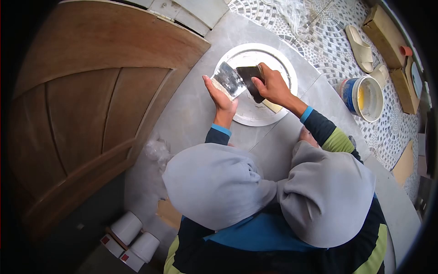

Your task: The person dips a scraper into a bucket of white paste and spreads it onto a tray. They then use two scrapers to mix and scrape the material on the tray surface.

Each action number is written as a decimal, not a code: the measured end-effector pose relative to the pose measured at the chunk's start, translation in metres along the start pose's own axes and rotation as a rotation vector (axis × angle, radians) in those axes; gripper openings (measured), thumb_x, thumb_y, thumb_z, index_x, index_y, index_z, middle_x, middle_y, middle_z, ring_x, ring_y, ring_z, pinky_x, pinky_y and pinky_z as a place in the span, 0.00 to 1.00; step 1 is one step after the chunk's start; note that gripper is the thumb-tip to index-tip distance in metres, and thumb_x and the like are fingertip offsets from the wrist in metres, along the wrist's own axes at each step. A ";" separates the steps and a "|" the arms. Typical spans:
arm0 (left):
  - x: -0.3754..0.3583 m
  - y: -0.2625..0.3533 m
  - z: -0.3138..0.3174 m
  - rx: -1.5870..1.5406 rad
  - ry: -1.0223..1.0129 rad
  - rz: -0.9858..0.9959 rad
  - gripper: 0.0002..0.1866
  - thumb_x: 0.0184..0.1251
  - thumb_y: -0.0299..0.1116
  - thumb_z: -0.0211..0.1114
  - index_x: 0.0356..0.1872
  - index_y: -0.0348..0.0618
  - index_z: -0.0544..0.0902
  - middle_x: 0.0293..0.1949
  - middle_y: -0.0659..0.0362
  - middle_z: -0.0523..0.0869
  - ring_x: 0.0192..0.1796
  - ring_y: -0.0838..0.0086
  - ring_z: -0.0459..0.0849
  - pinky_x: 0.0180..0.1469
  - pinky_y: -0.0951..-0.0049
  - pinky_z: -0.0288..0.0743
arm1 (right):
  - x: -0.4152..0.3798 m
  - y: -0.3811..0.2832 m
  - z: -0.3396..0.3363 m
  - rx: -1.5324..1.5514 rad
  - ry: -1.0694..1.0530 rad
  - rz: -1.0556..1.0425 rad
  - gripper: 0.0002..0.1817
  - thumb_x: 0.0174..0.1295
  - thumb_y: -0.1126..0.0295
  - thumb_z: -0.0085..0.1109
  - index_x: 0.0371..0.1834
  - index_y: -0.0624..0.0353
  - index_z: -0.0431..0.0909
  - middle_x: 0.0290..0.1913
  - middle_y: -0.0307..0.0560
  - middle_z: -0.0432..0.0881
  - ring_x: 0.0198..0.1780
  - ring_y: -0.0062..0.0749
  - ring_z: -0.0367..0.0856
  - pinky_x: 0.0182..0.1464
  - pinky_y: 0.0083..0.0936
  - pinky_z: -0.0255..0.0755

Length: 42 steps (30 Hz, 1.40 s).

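Observation:
My left hand (222, 101) supports a flat metal scraper (230, 77) along its pale edge, with the fingers and thumb at its sides. White smears mark the shiny blade. My right hand (273, 86) grips a dark, flat scraper (251, 82) whose edge overlaps the metal blade in this view. Both tools are held over a large round metal tray (248, 119) on the grey floor. Whitish residue coats the tray's inside. A small yellowish flat piece (272, 106) lies in the tray below my right wrist.
A wooden door (91, 91) stands at the left. To the right is a bucket (367, 98) with something yellow inside, near beige slippers (359, 48) and cardboard boxes (388, 34). Crumpled clear plastic (157, 150) lies near my left knee. Two white containers (127, 227) stand at lower left.

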State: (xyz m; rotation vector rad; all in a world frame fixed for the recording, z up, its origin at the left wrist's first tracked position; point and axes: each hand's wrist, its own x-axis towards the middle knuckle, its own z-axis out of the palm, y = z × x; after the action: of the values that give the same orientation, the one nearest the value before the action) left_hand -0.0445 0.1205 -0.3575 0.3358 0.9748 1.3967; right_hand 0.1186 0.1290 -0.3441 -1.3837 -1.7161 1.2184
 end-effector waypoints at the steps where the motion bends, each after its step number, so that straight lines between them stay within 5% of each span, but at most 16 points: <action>1: 0.002 0.001 0.004 -0.026 -0.013 0.049 0.41 0.66 0.68 0.37 0.55 0.35 0.72 0.50 0.50 0.79 0.52 0.60 0.78 0.59 0.60 0.68 | -0.001 0.000 0.000 -0.071 0.112 -0.035 0.11 0.58 0.68 0.58 0.38 0.64 0.72 0.20 0.58 0.77 0.24 0.53 0.77 0.28 0.39 0.69; 5: 0.005 0.000 -0.005 0.191 -0.037 0.140 0.31 0.72 0.56 0.39 0.55 0.35 0.72 0.49 0.51 0.79 0.53 0.62 0.77 0.59 0.63 0.69 | -0.036 -0.017 0.027 -0.227 0.153 -0.379 0.14 0.53 0.74 0.57 0.45 0.57 0.76 0.42 0.48 0.80 0.34 0.43 0.82 0.29 0.37 0.74; 7: 0.003 0.000 0.000 0.078 -0.003 0.131 0.26 0.75 0.48 0.39 0.55 0.34 0.72 0.49 0.51 0.79 0.53 0.63 0.77 0.58 0.63 0.69 | -0.045 -0.034 0.033 -0.412 -0.004 -0.312 0.21 0.50 0.78 0.57 0.51 0.61 0.74 0.50 0.49 0.78 0.40 0.42 0.81 0.33 0.32 0.76; 10: -0.006 -0.001 0.010 0.166 0.067 0.300 0.23 0.76 0.41 0.39 0.56 0.32 0.71 0.52 0.49 0.79 0.54 0.63 0.78 0.58 0.65 0.72 | -0.043 -0.034 0.037 -0.532 -0.033 -0.310 0.25 0.47 0.78 0.57 0.53 0.66 0.69 0.48 0.53 0.77 0.40 0.42 0.81 0.31 0.32 0.76; 17: -0.010 0.006 0.001 0.285 0.360 0.267 0.23 0.74 0.46 0.49 0.51 0.32 0.73 0.46 0.53 0.79 0.44 0.68 0.80 0.46 0.68 0.76 | -0.047 -0.042 0.038 -0.527 -0.133 -0.411 0.20 0.49 0.75 0.56 0.46 0.70 0.69 0.38 0.52 0.74 0.36 0.39 0.79 0.28 0.32 0.76; 25: -0.014 0.003 -0.007 0.251 0.247 0.231 0.25 0.75 0.48 0.47 0.55 0.33 0.70 0.49 0.56 0.78 0.49 0.73 0.77 0.51 0.73 0.73 | -0.033 -0.035 0.024 -0.567 0.012 -0.294 0.13 0.48 0.74 0.55 0.38 0.66 0.73 0.33 0.50 0.75 0.32 0.38 0.79 0.24 0.33 0.73; 26: -0.012 0.001 -0.019 0.297 0.238 0.162 0.21 0.75 0.42 0.50 0.59 0.37 0.68 0.53 0.55 0.76 0.53 0.68 0.78 0.54 0.66 0.74 | -0.032 -0.032 0.023 -0.536 0.045 -0.293 0.10 0.48 0.74 0.55 0.35 0.65 0.74 0.32 0.51 0.75 0.30 0.40 0.80 0.24 0.34 0.73; 30: -0.026 0.006 -0.006 0.244 0.260 0.064 0.17 0.67 0.24 0.58 0.55 0.36 0.70 0.50 0.54 0.77 0.50 0.67 0.80 0.51 0.64 0.78 | -0.036 -0.033 0.024 -0.543 -0.017 -0.302 0.08 0.49 0.74 0.55 0.31 0.66 0.73 0.31 0.52 0.75 0.26 0.42 0.81 0.24 0.35 0.73; 37: -0.029 0.000 -0.007 0.308 0.125 0.065 0.16 0.63 0.17 0.55 0.52 0.33 0.72 0.49 0.55 0.79 0.49 0.70 0.81 0.50 0.70 0.77 | -0.032 -0.033 0.020 -0.638 -0.013 -0.302 0.07 0.50 0.74 0.55 0.30 0.67 0.74 0.30 0.54 0.75 0.25 0.42 0.82 0.23 0.33 0.74; 42: -0.033 -0.016 -0.010 0.655 0.115 0.183 0.11 0.67 0.18 0.53 0.49 0.29 0.75 0.44 0.57 0.81 0.45 0.77 0.78 0.46 0.76 0.73 | -0.022 -0.032 0.032 -0.646 -0.085 -0.327 0.09 0.50 0.74 0.55 0.32 0.69 0.73 0.30 0.55 0.75 0.24 0.42 0.81 0.22 0.33 0.74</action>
State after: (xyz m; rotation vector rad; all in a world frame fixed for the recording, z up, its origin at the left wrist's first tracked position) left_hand -0.0377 0.0840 -0.3626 0.8537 1.5197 1.2351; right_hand 0.0836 0.0978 -0.3249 -1.3162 -2.4120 0.5638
